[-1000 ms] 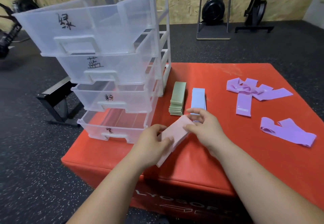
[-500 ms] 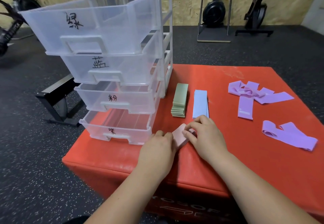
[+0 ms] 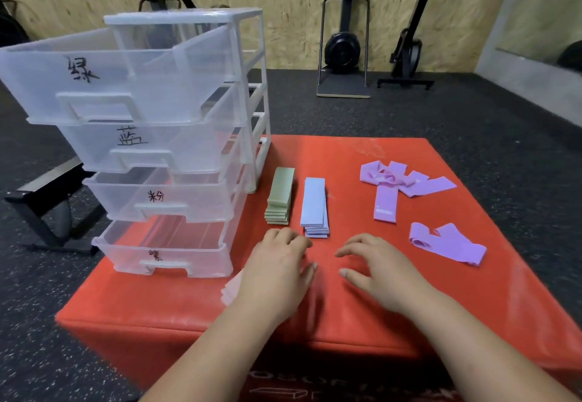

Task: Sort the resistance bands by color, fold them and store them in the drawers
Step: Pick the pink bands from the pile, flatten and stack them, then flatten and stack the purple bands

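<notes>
Handling the pink folded bands (image 3: 231, 288) should need little force: judged by look they are thin, flat, soft loops of elastic, light and limp, probably slightly tacky, and the folds may spring open once released. Take hold across the width at mid-length, thumb below and fingers above, so that the layers stay together. They lie in front of the drawer unit (image 3: 176, 137), just beside its lowest drawer (image 3: 163, 250), mostly hidden under the left hand (image 3: 277, 272), whose fingers lie relaxed and released on top. The right hand (image 3: 378, 272) sits farther from the drawer unit, fingers loosely curved, grasping nothing. Colour: pale pink, layered edges visible. A squared green stack (image 3: 280, 197) lies just beside the drawer unit, a blue stack (image 3: 315, 206) next outward, and unfolded purple bands (image 3: 400, 184) well apart from it, all on the red plyo box (image 3: 315, 156)
</notes>
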A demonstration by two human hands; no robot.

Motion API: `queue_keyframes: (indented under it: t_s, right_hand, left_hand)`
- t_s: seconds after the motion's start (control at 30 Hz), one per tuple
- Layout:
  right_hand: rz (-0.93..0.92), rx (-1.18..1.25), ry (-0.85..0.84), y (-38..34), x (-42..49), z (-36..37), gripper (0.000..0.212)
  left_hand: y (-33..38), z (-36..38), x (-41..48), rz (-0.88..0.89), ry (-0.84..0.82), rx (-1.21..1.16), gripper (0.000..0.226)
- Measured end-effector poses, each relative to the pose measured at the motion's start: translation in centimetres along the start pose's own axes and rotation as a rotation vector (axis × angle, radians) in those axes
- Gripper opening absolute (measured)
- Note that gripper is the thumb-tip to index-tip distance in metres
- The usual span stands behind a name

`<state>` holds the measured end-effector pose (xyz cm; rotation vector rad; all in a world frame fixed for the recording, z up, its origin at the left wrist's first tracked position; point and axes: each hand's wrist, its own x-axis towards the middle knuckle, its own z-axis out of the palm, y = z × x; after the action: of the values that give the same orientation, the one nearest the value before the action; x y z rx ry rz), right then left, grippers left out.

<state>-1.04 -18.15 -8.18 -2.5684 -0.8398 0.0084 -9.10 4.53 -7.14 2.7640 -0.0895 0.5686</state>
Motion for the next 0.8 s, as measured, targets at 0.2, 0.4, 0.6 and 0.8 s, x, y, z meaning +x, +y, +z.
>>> queue_keyframes:
  t_s: [0.2,0.4,0.6,0.8]
  right_hand:
    - [0.105,-0.097,-0.017,5.3,-2.7,-1.9,0.043]
    - [0.258,-0.277,-0.058,9.7,-2.7,-2.8,0.064]
    - [0.287,-0.316,-0.017,10.6,-0.5,-3.1,0.066]
    - [0.264,-0.278,-0.095,10.1,2.4,-2.2,0.072]
  left_hand:
    - [4.7,3.4,2.0,0.146,-0.138,-0.098,0.044]
    - [6.7,7.3,3.8,0.180,-0.312,-0.047,0.058]
    - [6.7,9.4,5.1,0.157,-0.291,-0.023,0.060]
    - [6.1,10.3,5.5,0.154,-0.250,-0.039,0.055]
